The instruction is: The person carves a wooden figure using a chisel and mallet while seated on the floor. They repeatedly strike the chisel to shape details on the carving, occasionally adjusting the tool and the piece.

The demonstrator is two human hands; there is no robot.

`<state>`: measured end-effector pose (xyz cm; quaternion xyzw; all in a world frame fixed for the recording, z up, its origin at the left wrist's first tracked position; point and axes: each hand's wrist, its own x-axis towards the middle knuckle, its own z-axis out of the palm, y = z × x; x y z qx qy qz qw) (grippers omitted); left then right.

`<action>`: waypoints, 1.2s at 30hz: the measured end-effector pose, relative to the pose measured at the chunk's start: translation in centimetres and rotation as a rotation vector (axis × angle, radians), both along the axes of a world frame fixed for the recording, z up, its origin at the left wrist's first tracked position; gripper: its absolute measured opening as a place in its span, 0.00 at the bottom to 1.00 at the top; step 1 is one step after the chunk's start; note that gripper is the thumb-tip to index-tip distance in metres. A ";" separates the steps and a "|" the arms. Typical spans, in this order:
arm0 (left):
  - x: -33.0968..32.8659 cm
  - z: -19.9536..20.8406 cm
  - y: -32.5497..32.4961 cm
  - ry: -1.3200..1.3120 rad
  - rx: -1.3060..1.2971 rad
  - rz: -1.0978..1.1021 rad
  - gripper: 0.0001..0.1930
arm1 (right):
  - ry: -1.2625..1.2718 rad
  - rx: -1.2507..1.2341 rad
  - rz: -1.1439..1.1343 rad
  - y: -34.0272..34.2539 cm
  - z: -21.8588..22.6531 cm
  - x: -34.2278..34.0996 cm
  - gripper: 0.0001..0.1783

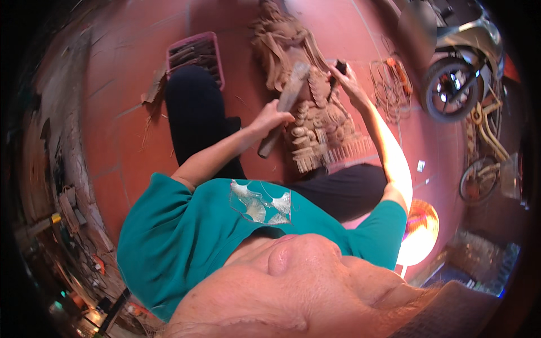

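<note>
A wooden mallet is gripped by the fingers of the left hand; a dark-handled tool is held in those of the right hand, beside the carved wooden statue. The statue is positioned on the tiled floor.

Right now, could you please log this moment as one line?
left hand: gripping wooden mallet; right hand: holding dark-handled tool by wooden carving, contact unclear; carving: on tiled floor; pink basket: beside left knee

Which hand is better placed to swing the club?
Left, probably: the left hand already grips the club, its upper end over the carving. The right hand is occupied, holding a dark tool.
</note>
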<state>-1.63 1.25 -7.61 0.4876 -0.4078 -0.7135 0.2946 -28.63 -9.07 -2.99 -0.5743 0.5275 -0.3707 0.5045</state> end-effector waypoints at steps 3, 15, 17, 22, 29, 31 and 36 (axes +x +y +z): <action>0.4 0.1 -0.3 -0.081 -0.044 -0.023 0.21 | 0.026 0.015 0.005 0.0 1.1 0.3 0.19; -0.7 -2.3 1.7 -0.155 -0.001 0.109 0.19 | 0.032 -0.167 0.060 -1.7 -1.4 -1.7 0.21; -0.2 -2.2 1.4 -0.177 -0.021 0.068 0.20 | 0.024 -0.174 0.057 -1.9 -1.7 -2.1 0.21; 0.5 -4.6 0.5 -0.322 -0.167 0.073 0.21 | 0.031 -0.173 0.067 -1.7 -1.2 -0.3 0.20; -0.1 -4.5 0.7 -0.156 -0.003 0.047 0.25 | -0.092 -0.185 0.140 -2.0 -1.4 0.5 0.16; -0.2 -4.3 0.8 -0.150 -0.006 0.040 0.25 | -0.120 -0.197 0.153 -2.2 -1.8 1.0 0.15; -0.2 -4.2 0.3 -0.240 -0.060 0.025 0.23 | -0.098 -0.249 0.206 -2.5 -2.6 1.8 0.19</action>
